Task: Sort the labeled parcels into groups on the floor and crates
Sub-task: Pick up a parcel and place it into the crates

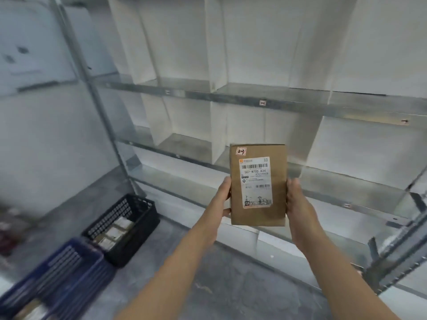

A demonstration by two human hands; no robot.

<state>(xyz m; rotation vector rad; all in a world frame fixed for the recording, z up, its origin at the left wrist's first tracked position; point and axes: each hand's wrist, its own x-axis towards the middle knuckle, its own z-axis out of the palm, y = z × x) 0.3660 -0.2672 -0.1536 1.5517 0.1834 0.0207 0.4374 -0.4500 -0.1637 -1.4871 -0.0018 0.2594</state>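
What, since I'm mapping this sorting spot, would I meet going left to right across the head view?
blue crate → black crate → left hand → parcel → right hand; the hands hold the parcel by its side edges.

- Front of the shelf bays (189, 146) is open, with white dividers (217, 125) walling each one
- At left, black crate (136, 236) and blue crate (80, 285) take up floor (208, 273) near the rack post (101, 125)

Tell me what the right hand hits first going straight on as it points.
Probably the metal shelf rack just beyond; the right hand points up and forward, gripping the parcel. Depth unclear.
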